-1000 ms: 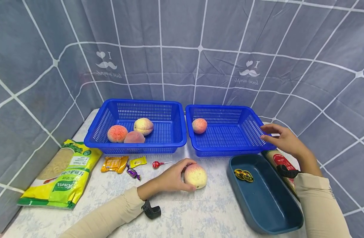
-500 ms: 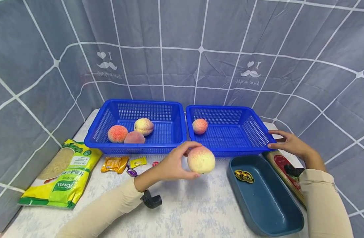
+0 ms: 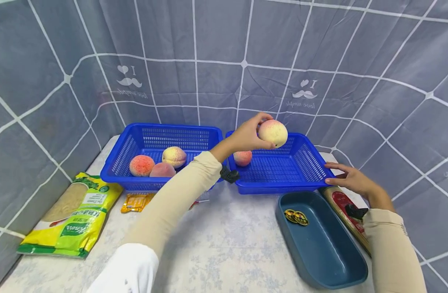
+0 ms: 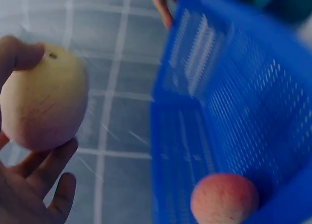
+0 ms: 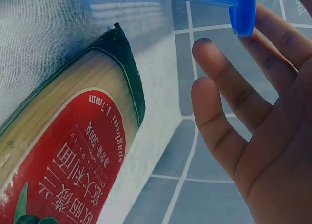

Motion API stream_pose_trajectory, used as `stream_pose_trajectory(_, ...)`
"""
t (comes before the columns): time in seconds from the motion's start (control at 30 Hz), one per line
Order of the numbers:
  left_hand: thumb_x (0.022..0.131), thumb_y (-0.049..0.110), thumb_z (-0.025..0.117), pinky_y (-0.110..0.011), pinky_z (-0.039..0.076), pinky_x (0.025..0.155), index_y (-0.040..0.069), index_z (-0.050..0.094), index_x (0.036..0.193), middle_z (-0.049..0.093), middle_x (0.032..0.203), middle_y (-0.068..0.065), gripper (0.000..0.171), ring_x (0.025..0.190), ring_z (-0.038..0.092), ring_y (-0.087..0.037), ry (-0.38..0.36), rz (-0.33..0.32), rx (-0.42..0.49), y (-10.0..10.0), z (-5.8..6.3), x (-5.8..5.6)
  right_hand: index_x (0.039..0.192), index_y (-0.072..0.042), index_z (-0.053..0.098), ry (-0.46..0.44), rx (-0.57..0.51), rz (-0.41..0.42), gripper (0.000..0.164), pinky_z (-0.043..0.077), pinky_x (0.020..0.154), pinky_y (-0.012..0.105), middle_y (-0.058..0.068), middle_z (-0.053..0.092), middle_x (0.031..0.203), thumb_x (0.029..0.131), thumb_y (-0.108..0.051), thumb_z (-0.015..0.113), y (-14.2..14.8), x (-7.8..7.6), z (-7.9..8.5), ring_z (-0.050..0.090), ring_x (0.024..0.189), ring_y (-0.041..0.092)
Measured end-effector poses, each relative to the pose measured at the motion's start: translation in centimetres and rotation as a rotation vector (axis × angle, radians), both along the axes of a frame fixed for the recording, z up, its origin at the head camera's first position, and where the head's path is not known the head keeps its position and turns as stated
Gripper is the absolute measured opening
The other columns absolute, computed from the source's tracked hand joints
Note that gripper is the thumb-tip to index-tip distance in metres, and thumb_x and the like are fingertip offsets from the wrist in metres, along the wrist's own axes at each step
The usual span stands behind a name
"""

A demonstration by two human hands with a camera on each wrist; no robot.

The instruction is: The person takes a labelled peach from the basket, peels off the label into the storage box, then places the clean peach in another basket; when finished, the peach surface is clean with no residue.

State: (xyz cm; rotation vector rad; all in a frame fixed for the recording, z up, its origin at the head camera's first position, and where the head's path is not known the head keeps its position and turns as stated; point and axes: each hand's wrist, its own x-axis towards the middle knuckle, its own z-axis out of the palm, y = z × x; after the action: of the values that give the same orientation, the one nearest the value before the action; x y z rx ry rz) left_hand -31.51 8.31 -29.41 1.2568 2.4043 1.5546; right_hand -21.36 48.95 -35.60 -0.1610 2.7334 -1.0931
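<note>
My left hand [image 3: 252, 132] holds a pale yellow peach [image 3: 273, 133] with a pink blush, raised over the back part of the right blue basket [image 3: 275, 189]. In the left wrist view, thumb and fingers curve around the peach [image 4: 48, 107]. A redder peach [image 3: 242, 158] lies at that basket's left end. My right hand [image 3: 352, 179] is at the basket's right front corner, fingertips at the rim. The right wrist view has its fingers [image 5: 219, 72] loosely extended, two of them right beside the blue rim [image 5: 243, 14]. The left blue basket [image 3: 162, 185] contains several peaches [image 3: 142, 165].
A dark teal bin [image 3: 319, 244] with gold-black wrapped pieces [image 3: 296, 217] stands at front right, beside a spaghetti packet [image 3: 344, 211]. A yellow Knorr bag [image 3: 72, 215] lies at left. An orange-wrapped snack [image 3: 136, 202] is partly behind my left sleeve. A grey curtain [image 3: 216, 61] backs the table.
My left hand has lifted the peach off the table and carried it up, away and rightward, over the right basket. My right hand has shifted slightly outward at the basket's corner.
</note>
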Motion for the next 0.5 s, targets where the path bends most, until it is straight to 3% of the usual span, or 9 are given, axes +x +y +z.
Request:
stream_pose_trajectory(0.2, 0.074, 0.019, 0.088, -0.029, 0.049, 0.090, 0.012, 0.046, 0.141, 0.062, 0.126, -0.010, 0.079, 0.108, 0.062, -0.021, -0.101, 0.092, -0.163, 3.3, -2.9, -3.5, 0.151, 0.000, 0.040, -0.008, -0.035, 0.022, 0.065, 0.049, 0.084, 0.021, 0.031, 0.050, 0.139, 0.098, -0.021, 0.070, 0.0, -0.1, -0.4, 0.067, 0.101, 0.009)
stream_pose_trajectory(0.37, 0.076, 0.016, 0.086, -0.029, 0.047, 0.091, 0.009, 0.044, 0.143, 0.061, 0.128, -0.012, 0.079, 0.109, 0.060, -0.023, -0.175, 0.103, -0.227, 5.0, -4.9, -4.3, 0.149, 0.002, 0.040, -0.005, -0.049, 0.023, 0.064, 0.050, 0.083, 0.021, 0.031, 0.048, 0.138, 0.097, -0.020, 0.071, 0.2, -0.1, -0.4, 0.067, 0.100, 0.008)
stream_pose_trajectory(0.5, 0.076, 0.018, 0.086, -0.034, 0.044, 0.095, 0.012, 0.047, 0.140, 0.063, 0.125, -0.010, 0.075, 0.109, 0.060, -0.024, -0.161, 0.149, -0.327, 5.3, -5.3, -4.6, 0.148, 0.001, 0.041, 0.017, -0.077, 0.026, 0.062, 0.050, 0.083, 0.020, 0.030, 0.045, 0.142, 0.097, -0.018, 0.071, 0.3, -0.5, -0.2, 0.066, 0.099, 0.005)
